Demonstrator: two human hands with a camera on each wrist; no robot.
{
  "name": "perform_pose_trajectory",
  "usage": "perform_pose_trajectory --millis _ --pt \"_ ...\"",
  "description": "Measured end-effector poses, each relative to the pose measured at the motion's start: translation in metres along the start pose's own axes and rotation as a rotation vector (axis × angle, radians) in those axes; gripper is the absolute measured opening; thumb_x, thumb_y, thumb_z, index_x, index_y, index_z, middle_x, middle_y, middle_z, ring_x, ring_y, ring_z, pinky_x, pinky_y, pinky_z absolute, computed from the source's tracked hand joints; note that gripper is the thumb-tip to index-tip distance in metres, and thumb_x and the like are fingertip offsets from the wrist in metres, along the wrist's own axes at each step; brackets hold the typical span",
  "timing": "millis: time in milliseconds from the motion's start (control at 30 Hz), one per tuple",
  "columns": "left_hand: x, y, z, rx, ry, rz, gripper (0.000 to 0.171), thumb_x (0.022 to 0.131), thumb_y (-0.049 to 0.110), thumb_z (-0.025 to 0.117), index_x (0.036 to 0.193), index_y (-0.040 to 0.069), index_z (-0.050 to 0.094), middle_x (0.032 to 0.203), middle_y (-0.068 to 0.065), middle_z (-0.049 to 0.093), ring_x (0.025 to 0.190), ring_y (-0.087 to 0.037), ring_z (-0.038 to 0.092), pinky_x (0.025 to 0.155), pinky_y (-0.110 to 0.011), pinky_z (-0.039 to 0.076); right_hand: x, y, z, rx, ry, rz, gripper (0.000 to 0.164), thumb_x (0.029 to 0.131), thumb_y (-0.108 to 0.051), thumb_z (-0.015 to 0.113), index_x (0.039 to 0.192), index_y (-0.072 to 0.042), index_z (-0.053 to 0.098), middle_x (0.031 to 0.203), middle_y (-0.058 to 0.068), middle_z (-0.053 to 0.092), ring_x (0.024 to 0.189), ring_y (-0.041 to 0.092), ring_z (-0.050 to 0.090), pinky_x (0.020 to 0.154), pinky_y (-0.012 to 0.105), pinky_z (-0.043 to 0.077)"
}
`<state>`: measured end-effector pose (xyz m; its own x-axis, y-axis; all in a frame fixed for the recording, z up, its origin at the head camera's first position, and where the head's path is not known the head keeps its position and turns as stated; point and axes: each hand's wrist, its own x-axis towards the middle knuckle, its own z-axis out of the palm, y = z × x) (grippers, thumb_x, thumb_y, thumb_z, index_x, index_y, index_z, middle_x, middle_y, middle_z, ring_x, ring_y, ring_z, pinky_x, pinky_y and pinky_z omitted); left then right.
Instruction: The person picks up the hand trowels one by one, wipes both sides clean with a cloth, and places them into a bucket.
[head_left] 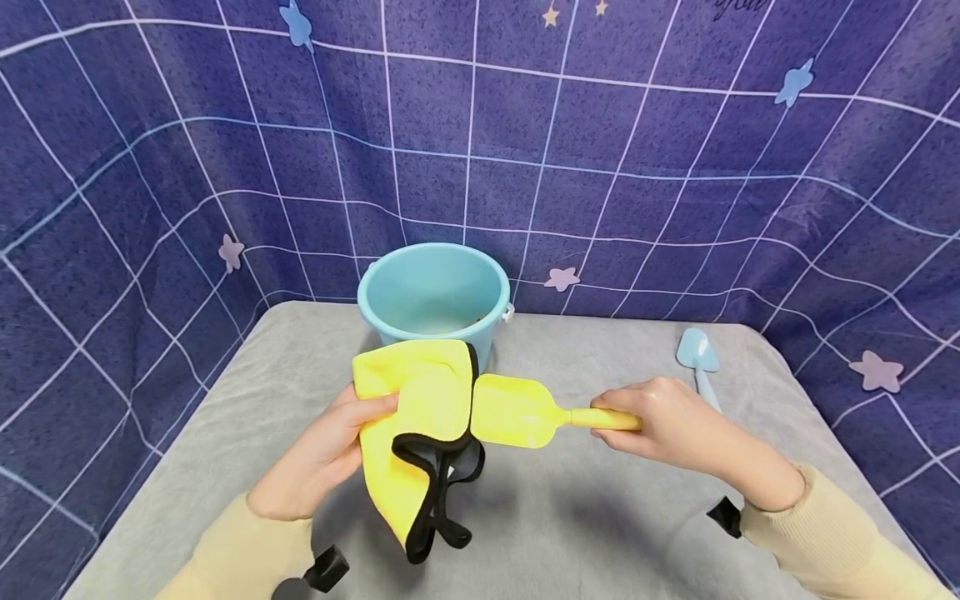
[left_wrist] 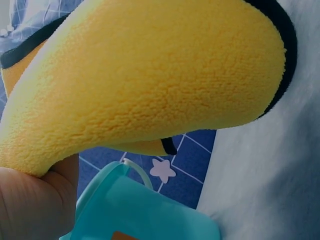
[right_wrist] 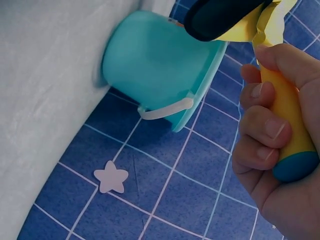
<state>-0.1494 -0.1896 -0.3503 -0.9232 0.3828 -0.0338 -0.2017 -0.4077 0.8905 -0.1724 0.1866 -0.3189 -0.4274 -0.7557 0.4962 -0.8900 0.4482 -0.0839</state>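
Note:
My left hand (head_left: 322, 454) holds a yellow fleecy cloth (head_left: 438, 400) with black edging, its thumb lying over the front. A black-edged loop and dark underside hang below. My right hand (head_left: 671, 425) grips the handle of a yellow toy shovel (head_left: 517, 410); the handle's teal end shows in the right wrist view. The shovel's blade points left, its tip meeting the cloth's black edge in the head view. Much of the left wrist view is filled by the cloth (left_wrist: 165, 75), which hides most of the left fingers.
A light blue bucket (head_left: 433, 287) with a white handle (right_wrist: 167, 108) stands behind the cloth. On the right lies a small light blue toy shovel (head_left: 698, 354). Grey fabric (head_left: 585, 358) covers the table, and a blue gridded curtain (head_left: 570, 133) with stars hangs around it.

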Motion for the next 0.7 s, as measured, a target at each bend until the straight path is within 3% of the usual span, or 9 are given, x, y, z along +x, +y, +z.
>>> perform_pose_trajectory --millis 367,700 --pt "-0.007 -0.002 -0.010 0.010 -0.032 0.027 0.019 0.095 0.002 0.048 0.112 0.009 0.052 0.102 0.000 0.059 0.094 -0.010 0.064 0.084 -0.025 0.053 -0.004 0.002 0.001 -0.009 -0.023 0.013 0.011 0.079 -0.023 0.073 0.084 -0.025 0.063 0.067 -0.023 0.047 0.055 -0.012 0.037 0.048 0.005 0.033" --pt "-0.005 -0.004 -0.016 0.059 0.044 0.002 0.020 0.094 0.003 0.049 0.114 0.007 0.050 0.102 -0.001 0.062 0.095 -0.010 0.064 0.084 -0.026 0.053 -0.005 0.003 -0.002 -0.001 -0.012 0.022 0.013 0.078 -0.022 0.074 0.087 -0.022 0.066 0.069 -0.021 0.052 0.053 -0.013 0.036 0.046 0.005 0.032"
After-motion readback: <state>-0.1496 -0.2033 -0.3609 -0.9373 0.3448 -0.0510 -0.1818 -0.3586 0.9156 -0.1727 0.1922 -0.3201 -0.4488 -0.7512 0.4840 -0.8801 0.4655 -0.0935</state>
